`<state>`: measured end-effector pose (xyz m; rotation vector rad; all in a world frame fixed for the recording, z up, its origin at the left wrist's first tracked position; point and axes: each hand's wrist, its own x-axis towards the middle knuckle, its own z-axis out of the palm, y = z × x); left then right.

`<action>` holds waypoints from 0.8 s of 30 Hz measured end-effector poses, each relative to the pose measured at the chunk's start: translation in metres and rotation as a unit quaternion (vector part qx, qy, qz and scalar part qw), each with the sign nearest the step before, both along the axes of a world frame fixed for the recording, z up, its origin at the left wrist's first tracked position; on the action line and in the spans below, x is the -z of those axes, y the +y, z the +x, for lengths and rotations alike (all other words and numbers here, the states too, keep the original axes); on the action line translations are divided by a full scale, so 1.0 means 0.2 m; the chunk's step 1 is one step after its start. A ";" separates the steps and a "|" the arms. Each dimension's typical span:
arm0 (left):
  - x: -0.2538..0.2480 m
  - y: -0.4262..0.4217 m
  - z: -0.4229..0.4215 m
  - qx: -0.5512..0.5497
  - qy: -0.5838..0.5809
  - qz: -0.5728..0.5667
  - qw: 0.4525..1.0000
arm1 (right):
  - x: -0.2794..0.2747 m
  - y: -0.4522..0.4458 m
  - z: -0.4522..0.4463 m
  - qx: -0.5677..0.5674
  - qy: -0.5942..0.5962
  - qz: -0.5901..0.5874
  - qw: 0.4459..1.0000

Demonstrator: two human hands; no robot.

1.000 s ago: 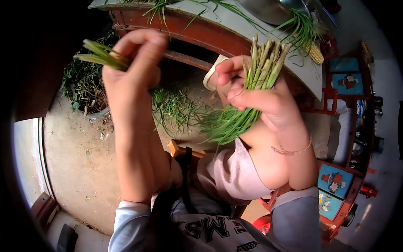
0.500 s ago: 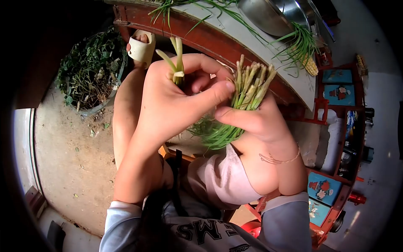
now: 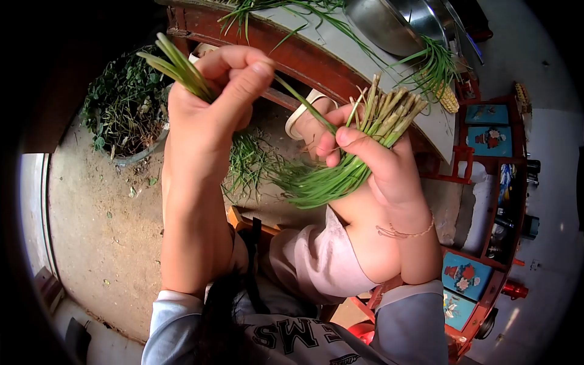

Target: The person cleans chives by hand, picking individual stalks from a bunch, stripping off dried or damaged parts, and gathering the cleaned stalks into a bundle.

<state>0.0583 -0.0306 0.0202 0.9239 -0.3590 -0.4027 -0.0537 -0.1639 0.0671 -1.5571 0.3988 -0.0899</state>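
My right hand (image 3: 389,158), with a thin bracelet at its wrist, is closed round a thick bunch of green stalks (image 3: 331,182); their pale cut ends point up and the leaves hang down to the left. A few pale stalks (image 3: 182,70) are tucked in the palm of my left hand (image 3: 213,97). Between its thumb and forefinger my left hand pinches the tip of a single stalk (image 3: 304,101), which slants down to the fingers of my right hand.
A leafy heap in a tub (image 3: 128,109) stands at the left. Loose greens (image 3: 249,164) lie on the floor between my legs. On the table (image 3: 316,33) are more stalks, a metal bowl (image 3: 389,27) and a corn cob (image 3: 448,99).
My left hand was beside the bunch half a second ago. It has moved up and left, and one stalk now stretches between the two hands.
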 end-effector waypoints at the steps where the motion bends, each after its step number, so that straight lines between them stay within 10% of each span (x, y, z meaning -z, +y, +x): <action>1: 0.00 0.00 0.01 -0.007 0.027 -0.030 0.999 | 0.00 0.00 0.00 0.001 0.004 -0.008 1.000; 24: 0.00 -0.02 -0.02 -0.004 0.074 0.059 0.996 | 0.01 0.01 0.01 0.098 -0.043 -0.016 0.994</action>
